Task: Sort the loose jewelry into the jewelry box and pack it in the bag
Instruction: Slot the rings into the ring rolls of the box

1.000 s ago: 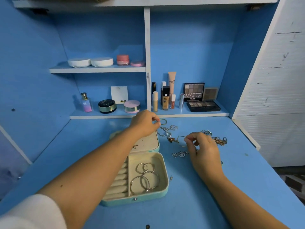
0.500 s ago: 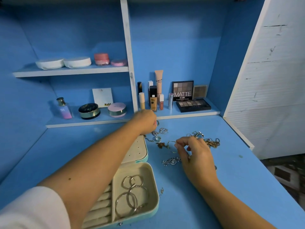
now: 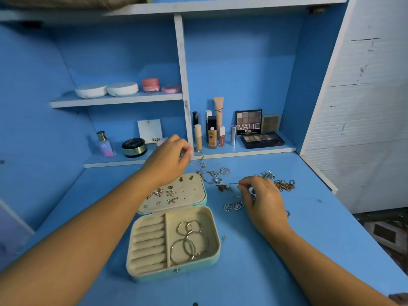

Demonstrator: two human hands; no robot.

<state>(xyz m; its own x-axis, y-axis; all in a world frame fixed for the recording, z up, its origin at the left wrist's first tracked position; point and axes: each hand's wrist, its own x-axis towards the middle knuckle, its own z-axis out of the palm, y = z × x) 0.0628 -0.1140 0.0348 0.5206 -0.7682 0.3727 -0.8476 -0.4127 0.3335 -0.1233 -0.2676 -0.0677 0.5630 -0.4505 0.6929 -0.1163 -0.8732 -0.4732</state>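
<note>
An open teal jewelry box point(image 3: 215, 256) lies on the blue desk. Its cream tray holds several hoop earrings point(image 3: 189, 241), and small earrings point(image 3: 164, 193) are pinned in its lid. My left hand point(image 3: 169, 161) is lifted above the lid's far edge and pinches a thin hoop earring point(image 3: 198, 156). My right hand point(image 3: 261, 200) rests on the desk to the right of the box and pinches a thin gold chain point(image 3: 231, 187). Loose silver and gold jewelry point(image 3: 284, 185) lies scattered around that hand. No bag is in view.
Behind the desk, a low shelf point(image 3: 254, 151) carries a perfume bottle point(image 3: 104, 144), compacts, makeup tubes point(image 3: 212, 131) and eyeshadow palettes point(image 3: 260, 139). A higher shelf holds white and pink jars point(image 3: 122, 88). A white wall panel point(image 3: 364, 107) borders the desk on the right.
My left hand has lifted off the desk with the hoop earring, uncovering the lid and its pinned earrings. My right hand keeps its pinch on the chain. The camera view shifted.
</note>
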